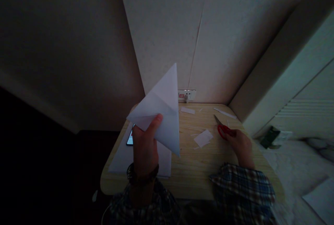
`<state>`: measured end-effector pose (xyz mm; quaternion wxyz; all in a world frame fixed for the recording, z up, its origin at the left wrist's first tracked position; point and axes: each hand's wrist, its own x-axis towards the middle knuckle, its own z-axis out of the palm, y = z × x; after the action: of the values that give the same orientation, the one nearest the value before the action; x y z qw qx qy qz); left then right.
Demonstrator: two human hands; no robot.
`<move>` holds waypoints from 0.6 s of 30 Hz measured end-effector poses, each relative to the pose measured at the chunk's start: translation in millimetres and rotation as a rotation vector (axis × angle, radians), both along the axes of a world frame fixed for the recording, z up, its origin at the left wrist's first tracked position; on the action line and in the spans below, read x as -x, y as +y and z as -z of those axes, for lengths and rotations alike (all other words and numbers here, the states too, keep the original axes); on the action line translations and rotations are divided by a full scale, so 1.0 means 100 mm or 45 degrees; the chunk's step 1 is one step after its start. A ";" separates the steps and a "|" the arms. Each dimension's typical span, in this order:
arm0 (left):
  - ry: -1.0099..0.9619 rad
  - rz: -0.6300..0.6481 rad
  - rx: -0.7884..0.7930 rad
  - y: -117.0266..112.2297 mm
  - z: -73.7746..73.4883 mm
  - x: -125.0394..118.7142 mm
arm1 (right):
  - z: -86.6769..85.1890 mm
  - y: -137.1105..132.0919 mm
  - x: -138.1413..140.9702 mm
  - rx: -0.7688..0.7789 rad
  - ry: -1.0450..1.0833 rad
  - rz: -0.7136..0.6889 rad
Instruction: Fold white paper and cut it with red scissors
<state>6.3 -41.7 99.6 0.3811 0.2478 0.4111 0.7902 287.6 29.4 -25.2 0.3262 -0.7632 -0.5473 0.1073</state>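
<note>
My left hand (144, 145) is raised above the wooden table (193, 172) and pinches a folded white paper triangle (163, 108), thumb on its front face. The triangle's tip points up toward the wall. My right hand (238, 145) rests on the table to the right, fingers closed around the red handles of a pair of scissors (221, 127), whose blade points away toward the wall. A cut white paper scrap (204, 138) lies on the table between my hands.
A stack of white sheets (122, 157) lies at the table's left, with a lit phone (129, 138) partly on it. Thin paper strips (224, 113) lie near the wall socket (186, 95). A bed with a white sheet (319, 199) stands on the right.
</note>
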 end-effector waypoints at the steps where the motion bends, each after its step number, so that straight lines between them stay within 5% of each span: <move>1: 0.006 0.002 0.012 0.00 0.00 0.00 | -0.04 0.00 0.01 -0.013 0.064 -0.049; 9: -0.042 0.113 0.040 0.03 0.03 0.01 | -0.56 -0.14 0.49 -0.080 0.584 -0.507; 13: -0.053 0.139 0.062 0.04 0.02 0.01 | -0.80 -0.26 0.87 -0.142 1.219 -0.719; 18: -0.004 0.211 0.059 0.03 0.04 0.02 | -0.96 -0.39 1.14 -0.213 1.394 -0.760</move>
<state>4.5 -38.4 95.7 0.4515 0.2710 0.4069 0.7464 174.0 -10.1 70.6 0.5739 -0.3839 -0.4968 0.5257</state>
